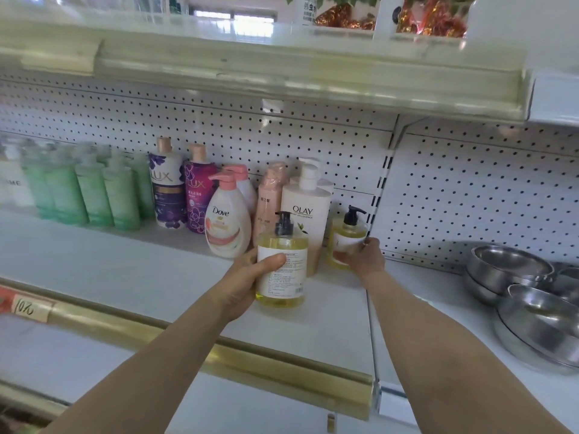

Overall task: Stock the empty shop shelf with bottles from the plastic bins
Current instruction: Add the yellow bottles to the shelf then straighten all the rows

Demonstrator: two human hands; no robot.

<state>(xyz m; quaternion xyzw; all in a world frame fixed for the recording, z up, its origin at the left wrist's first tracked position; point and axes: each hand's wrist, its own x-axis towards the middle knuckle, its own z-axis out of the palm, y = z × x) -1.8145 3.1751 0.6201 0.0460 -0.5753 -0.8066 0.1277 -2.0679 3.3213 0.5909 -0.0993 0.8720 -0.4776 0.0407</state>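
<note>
- The white shelf [125,270] is bare along its front and left-middle, ahead of the bottle row.
- At the back, green bottles [94,192], two Lux bottles [166,189], a Dove bottle [227,220] and an Olay bottle [308,211] stand packed against the pegboard [313,130].
- One yellow pump bottle [347,236] fills the gap between the Olay bottle and the slotted upright [383,183].
- A second yellow pump bottle [282,244] blocks the Olay bottle's front.
- The upper shelf [282,76] overhangs.
- Stacked steel bowls [532,314] crowd the right bay.
</note>
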